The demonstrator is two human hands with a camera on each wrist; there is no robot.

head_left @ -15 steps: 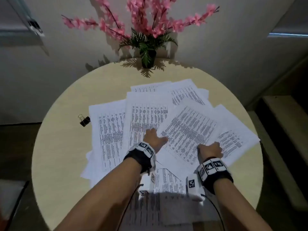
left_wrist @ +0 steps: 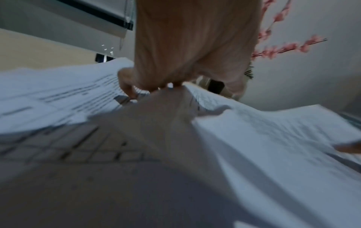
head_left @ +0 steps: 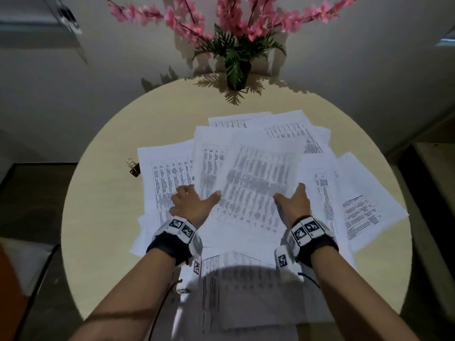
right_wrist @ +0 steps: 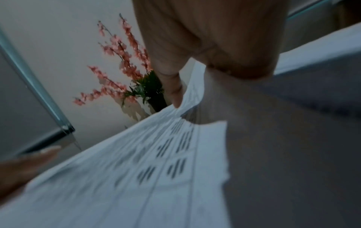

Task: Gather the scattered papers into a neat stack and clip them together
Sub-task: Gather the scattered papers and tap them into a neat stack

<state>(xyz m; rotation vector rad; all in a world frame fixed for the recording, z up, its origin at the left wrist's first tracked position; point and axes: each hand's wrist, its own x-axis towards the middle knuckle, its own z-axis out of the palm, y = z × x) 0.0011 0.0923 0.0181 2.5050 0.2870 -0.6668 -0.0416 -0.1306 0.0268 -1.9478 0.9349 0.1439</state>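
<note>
Several printed sheets (head_left: 170, 183) lie overlapping across the round beige table (head_left: 103, 217). One sheet (head_left: 256, 183) in the middle is blurred and raised a little. My right hand (head_left: 293, 205) grips its right edge, thumb (right_wrist: 174, 92) on top and fingers underneath. My left hand (head_left: 194, 205) rests with spread fingers on the papers to the left, its thumb against that sheet's left edge. In the left wrist view the paper (left_wrist: 263, 128) bows up under the palm (left_wrist: 185, 46). A black binder clip (head_left: 133, 166) lies on bare table left of the papers, also in the left wrist view (left_wrist: 103, 57).
A dark vase of pink blossoms (head_left: 237, 75) stands at the table's far edge against the wall. More sheets (head_left: 246, 303) hang over the near edge under my wrists. Bare tabletop shows on the left and at the back.
The middle sheet has turned from slanting right to nearly straight and has moved left and away. My right hand now holds its edge; both hands have moved forward.
</note>
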